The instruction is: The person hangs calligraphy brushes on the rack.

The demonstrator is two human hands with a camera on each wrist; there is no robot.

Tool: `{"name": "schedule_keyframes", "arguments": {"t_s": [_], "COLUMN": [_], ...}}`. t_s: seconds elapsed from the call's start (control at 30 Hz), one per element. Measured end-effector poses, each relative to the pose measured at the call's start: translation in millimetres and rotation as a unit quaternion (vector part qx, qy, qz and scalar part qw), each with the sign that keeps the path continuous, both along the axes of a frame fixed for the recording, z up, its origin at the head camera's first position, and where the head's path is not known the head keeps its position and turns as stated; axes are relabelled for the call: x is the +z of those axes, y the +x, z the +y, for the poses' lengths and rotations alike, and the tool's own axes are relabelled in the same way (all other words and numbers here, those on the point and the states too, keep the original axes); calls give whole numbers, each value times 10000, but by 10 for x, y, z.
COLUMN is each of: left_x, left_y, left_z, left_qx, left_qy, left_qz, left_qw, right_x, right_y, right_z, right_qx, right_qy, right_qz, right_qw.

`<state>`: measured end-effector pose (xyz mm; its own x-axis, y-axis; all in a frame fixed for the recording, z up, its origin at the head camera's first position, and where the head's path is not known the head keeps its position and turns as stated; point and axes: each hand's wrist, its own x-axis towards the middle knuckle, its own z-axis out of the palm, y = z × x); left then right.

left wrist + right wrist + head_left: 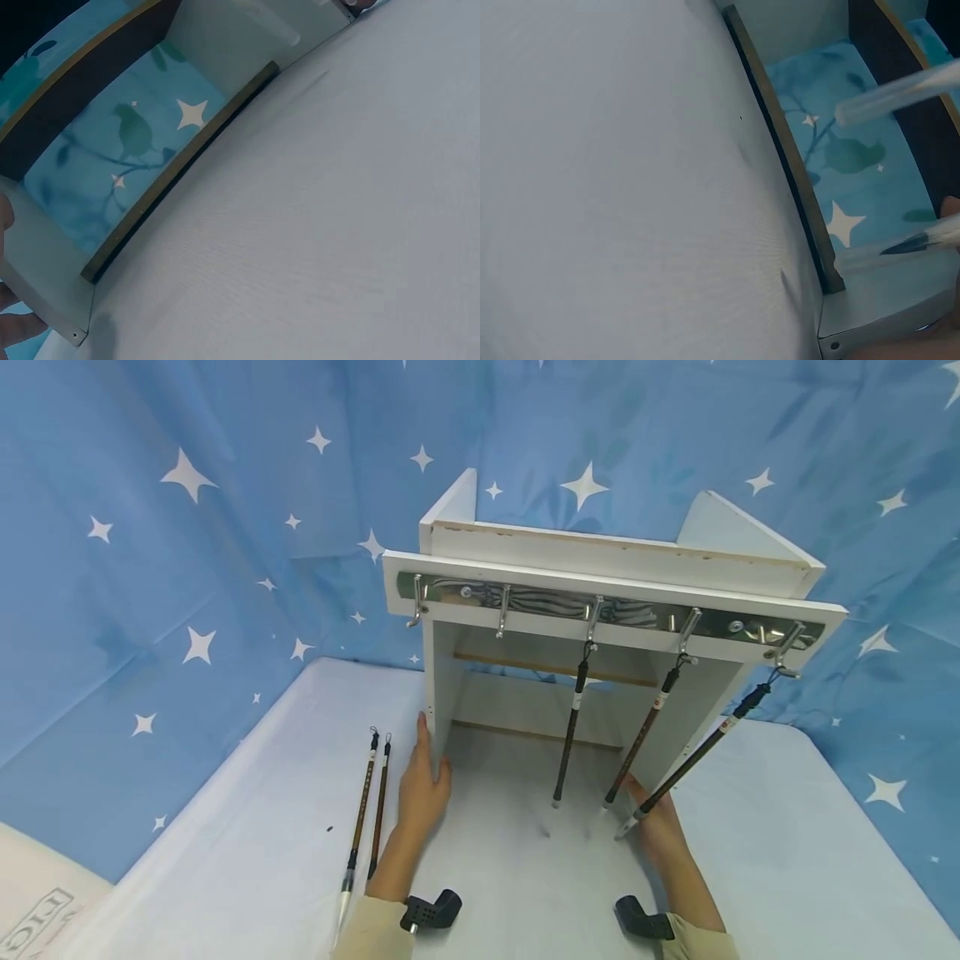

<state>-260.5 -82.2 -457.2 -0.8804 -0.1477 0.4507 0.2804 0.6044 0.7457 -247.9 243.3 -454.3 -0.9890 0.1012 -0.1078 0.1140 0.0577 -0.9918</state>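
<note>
A white wooden rack (517,539) stands upright on the table, with a metal strip of several hooks (597,610) along its front. Three calligraphy brushes hang by loops from the middle and right-hand hooks, among them one brush (572,727) with a dark handle. Clear caps (892,97) cover their tips. My left hand (422,793) holds the rack's left side panel near the bottom, thumb inside and fingers outside. On the right panel, my right hand (658,822) grips low down, partly hidden behind the rightmost brush (701,747).
Two more calligraphy brushes lie left of my left hand: a longer brush (363,802) and a shorter brush (381,806). A white cloth (285,777) covers the table. Behind hangs a blue curtain (247,510) with white stars. Printed cardboard (37,893) shows at the lower left.
</note>
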Motion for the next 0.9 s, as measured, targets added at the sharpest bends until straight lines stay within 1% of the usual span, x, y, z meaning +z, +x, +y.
{"name": "schedule_keyframes", "arguments": {"t_s": [0.07, 0.13, 0.2, 0.27, 0.3, 0.4, 0.5, 0.6, 0.67, 0.77, 0.9], "left_x": [4, 40, 92, 168, 208, 304, 355, 341, 307, 248, 198], "left_y": [20, 62, 119, 188, 222, 325, 413, 485, 518, 551, 580], "left_z": [-6, -28, -68, -131, -171, -335, -544, -738, -841, -946, -1011], "left_qx": [2, -22, -103, -172, -194, -203, -137, -67, 25, 196, 525], "left_qy": [-141, -229, -300, -421, -469, -671, -808, -963, -1169, -1604, -2071], "left_qz": [-4, -129, -244, -375, -461, -526, -632, -815, -993, -1189, -1328], "left_qw": [9999, 9997, 9992, 9983, 9976, 9962, 9946, 9920, 9882, 9797, 9678], "right_x": [-25, -43, -48, -36, -28, -13, -1, 1, -4, -18, -36], "right_y": [1, 9, 24, 36, 39, 35, 16, 0, -5, 4, 19], "right_z": [7, 13, 18, 21, 23, 23, 10, 5, 4, 10, 25], "right_qx": [26, 79, 115, 82, 86, 59, 72, 89, 73, 49, -29], "right_qy": [-3, -25, -12, -18, -43, -55, -58, -81, -133, -206, -202], "right_qz": [-67, -118, -129, -121, -98, -82, -48, -16, -5, -8, -91], "right_qw": [10000, 9999, 9998, 9999, 9999, 9999, 9999, 9999, 9999, 9998, 9997]}}
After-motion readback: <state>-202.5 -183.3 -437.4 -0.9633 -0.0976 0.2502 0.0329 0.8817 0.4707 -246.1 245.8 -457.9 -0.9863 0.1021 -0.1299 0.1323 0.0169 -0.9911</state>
